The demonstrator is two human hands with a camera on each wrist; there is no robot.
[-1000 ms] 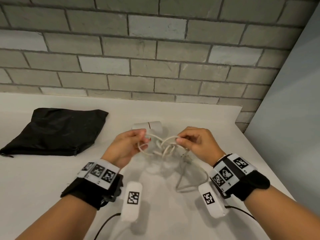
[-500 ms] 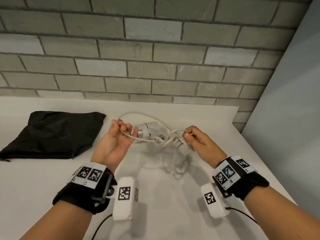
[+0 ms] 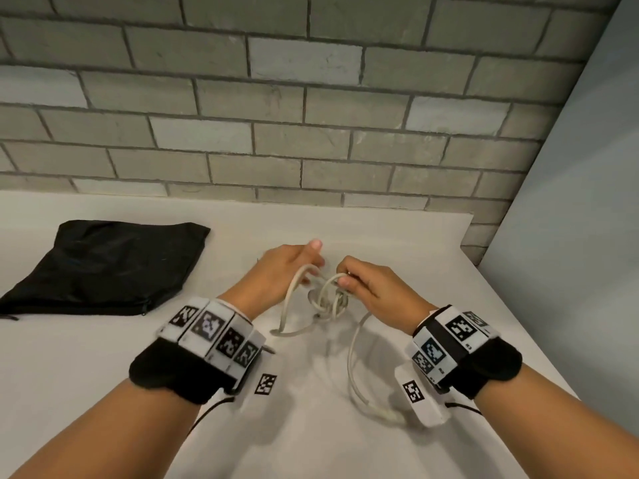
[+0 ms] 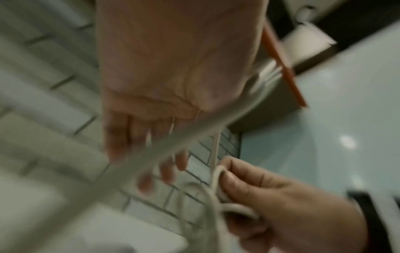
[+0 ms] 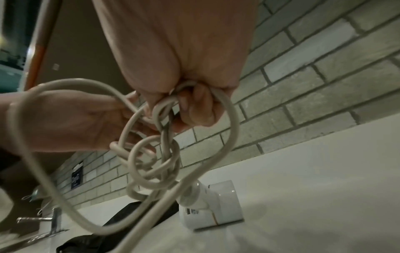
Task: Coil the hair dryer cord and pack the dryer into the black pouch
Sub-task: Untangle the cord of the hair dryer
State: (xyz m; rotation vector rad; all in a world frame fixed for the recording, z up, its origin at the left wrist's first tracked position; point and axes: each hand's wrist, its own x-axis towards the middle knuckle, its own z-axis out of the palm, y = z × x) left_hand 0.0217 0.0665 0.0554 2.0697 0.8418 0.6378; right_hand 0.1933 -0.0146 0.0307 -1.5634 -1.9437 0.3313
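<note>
The white counter is spread out under the brick wall, and on it, well to the left, the black pouch is seen lying flat, not yet touched for packing. The hair dryer is left resting on the counter beyond the hands, hidden from the head view but caught by the right wrist camera, its cord rising from it into a tangle. The coiling step is judged to be in hand, and far from done: a bunch of small loops is pinched by the right hand, fingers curled round them, while a longer run is draped across the left hand, whose fingers are shown fairly straight and relaxed in the blurred left wrist view. A slack tail is trailed toward the near edge. Next, that slack would need to be gathered into even loops and the knotted bunch loosened before the dryer can be slid into the pouch.
</note>
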